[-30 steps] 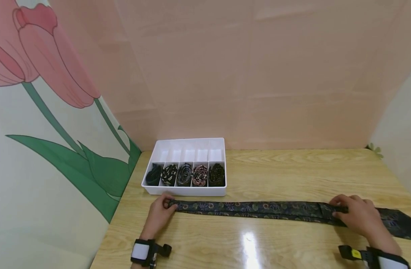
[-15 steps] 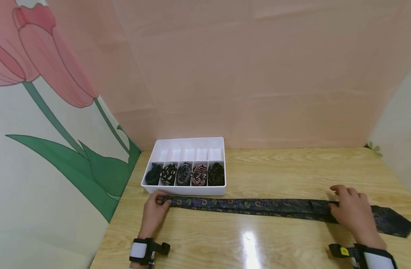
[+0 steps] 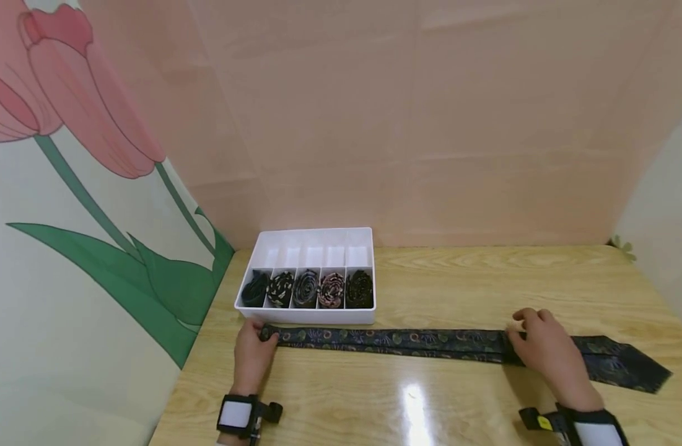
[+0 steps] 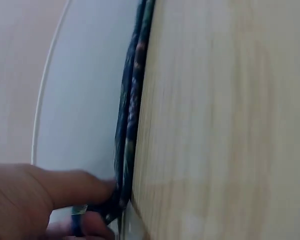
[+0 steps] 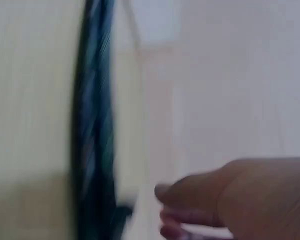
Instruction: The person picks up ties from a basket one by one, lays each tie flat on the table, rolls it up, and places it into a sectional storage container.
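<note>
A dark necktie [image 3: 396, 341] with a floral pattern lies folded lengthwise across the table, its wide pointed tip to the right. My left hand [image 3: 253, 354] pinches its folded left end between thumb and fingers. The left wrist view shows the two layers of the tie [image 4: 132, 100] running away from the thumb. Over the tie's right part hovers my right hand [image 3: 552, 353], fingers loosely bent and hiding a piece of the cloth. In the blurred right wrist view, a gap separates this hand [image 5: 240, 200] from the tie [image 5: 93, 125].
Just behind the tie's left half stands a white divided box [image 3: 310, 316]. Several rolled neckties [image 3: 306, 288] fill its front compartments, one in each; the back row holds nothing. The wood-grain table [image 3: 485, 285] ends at a pink backdrop [image 3: 430, 155].
My right hand has let go of the tie and moved left along it. The left hand has shifted slightly left and back with the folded end, drawing the tie along.
</note>
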Demonstrator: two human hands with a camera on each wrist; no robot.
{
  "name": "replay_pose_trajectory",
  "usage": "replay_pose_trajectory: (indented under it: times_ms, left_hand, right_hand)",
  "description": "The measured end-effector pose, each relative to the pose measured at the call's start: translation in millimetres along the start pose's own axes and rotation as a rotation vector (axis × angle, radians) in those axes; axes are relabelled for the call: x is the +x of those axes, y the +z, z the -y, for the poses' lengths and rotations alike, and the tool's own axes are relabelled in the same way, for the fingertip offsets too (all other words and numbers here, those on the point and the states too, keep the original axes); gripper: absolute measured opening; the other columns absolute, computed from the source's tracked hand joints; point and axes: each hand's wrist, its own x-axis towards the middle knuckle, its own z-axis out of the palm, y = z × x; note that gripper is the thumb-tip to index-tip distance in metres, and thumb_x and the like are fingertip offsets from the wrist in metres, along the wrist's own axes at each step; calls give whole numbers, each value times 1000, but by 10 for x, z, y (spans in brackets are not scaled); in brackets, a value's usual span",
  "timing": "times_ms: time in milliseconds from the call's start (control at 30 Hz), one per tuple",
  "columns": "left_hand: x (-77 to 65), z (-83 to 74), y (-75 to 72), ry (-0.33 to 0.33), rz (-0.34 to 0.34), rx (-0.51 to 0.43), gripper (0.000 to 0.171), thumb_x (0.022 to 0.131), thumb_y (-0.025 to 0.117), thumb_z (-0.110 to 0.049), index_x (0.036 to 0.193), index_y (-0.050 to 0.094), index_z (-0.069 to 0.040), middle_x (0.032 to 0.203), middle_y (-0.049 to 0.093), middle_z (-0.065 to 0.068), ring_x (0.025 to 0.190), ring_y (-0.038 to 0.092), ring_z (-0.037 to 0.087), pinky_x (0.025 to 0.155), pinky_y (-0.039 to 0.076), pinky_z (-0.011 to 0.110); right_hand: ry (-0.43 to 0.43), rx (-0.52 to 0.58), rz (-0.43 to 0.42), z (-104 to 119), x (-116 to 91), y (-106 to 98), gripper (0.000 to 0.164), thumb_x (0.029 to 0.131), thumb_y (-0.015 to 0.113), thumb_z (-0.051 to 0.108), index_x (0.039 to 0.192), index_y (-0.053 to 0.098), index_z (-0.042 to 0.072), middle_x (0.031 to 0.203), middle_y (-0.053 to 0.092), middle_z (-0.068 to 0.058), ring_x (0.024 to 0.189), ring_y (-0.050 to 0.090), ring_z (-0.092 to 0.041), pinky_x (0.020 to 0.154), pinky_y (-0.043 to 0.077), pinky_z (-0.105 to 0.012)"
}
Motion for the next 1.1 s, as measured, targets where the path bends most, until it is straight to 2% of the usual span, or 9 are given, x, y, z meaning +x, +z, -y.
replay_pose_trajectory:
  times_ms: [133, 233, 400, 500, 633, 733, 800, 933, 1100]
  left_hand:
    - [-45, -91, 98, 77, -17, 42, 26, 84, 78, 5, 100, 58, -1, 99, 60, 17, 90, 62, 33, 78, 51, 49]
    - [-70, -164, 143, 112, -4, 89, 18, 87, 78, -3, 98, 64, -4, 101, 57, 13, 86, 61, 28, 76, 52, 46]
    - [-115, -233, 182, 157, -12, 88, 5, 91, 74, -10, 90, 74, -5, 98, 61, 11, 86, 64, 28, 79, 55, 48]
    - [-119, -230, 188, 153, -11, 84, 5, 92, 73, -5, 96, 75, -2, 99, 63, 14, 88, 65, 32, 80, 55, 51]
    - [-127, -203, 196, 55, 23, 129, 24, 90, 78, -12, 108, 68, -1, 106, 64, 19, 92, 67, 37, 78, 54, 53]
    - [-131, -206, 212, 13, 39, 152, 29, 88, 81, -17, 106, 62, -2, 103, 64, 18, 90, 67, 37, 74, 54, 52]
    - [-125, -226, 228, 33, 36, 137, 27, 87, 80, -13, 100, 59, -3, 98, 62, 16, 84, 64, 35, 72, 52, 50]
    - [-140, -292, 291, 139, 38, 83, 28, 83, 80, -1, 95, 55, -5, 96, 54, 11, 79, 56, 26, 69, 48, 42]
    - [-216, -358, 389, 236, 74, 51, 16, 89, 81, -4, 90, 66, -7, 98, 56, 8, 83, 55, 18, 73, 48, 33]
  right_hand:
    - [-161, 87, 44, 675, -101, 59, 28, 102, 70, 17, 124, 68, -1, 91, 73, -8, 67, 63, -13, 55, 49, -33]
    - [-294, 137, 85, 1145, -181, 190, 15, 100, 74, 18, 112, 74, 11, 84, 73, 7, 68, 60, -1, 58, 49, -27]
    - [-436, 136, 111, 1619, -181, 524, 10, 97, 77, 18, 106, 74, 18, 79, 64, 15, 65, 52, 2, 58, 45, -23]
    - [-436, 85, 111, 1735, -127, 738, 19, 97, 77, 21, 116, 73, 17, 84, 64, 12, 68, 53, -1, 60, 46, -27]
    - [-401, 66, 134, 1760, -91, 932, 29, 96, 77, 23, 123, 71, 15, 94, 67, 9, 75, 58, -6, 66, 50, -32]
    - [-393, 83, 132, 1730, -89, 990, 30, 95, 78, 22, 123, 69, 16, 91, 64, 10, 72, 55, -6, 65, 47, -31]
    - [-401, 92, 118, 1711, -87, 1005, 31, 94, 79, 22, 123, 69, 16, 88, 61, 12, 70, 53, -4, 63, 46, -30]
    - [-415, 90, 100, 1688, -84, 1030, 33, 94, 79, 23, 124, 68, 16, 90, 61, 12, 70, 52, -2, 63, 46, -28]
    - [-425, 86, 79, 1689, -103, 1055, 33, 94, 79, 23, 125, 69, 16, 98, 67, 9, 74, 56, -4, 66, 49, -30]
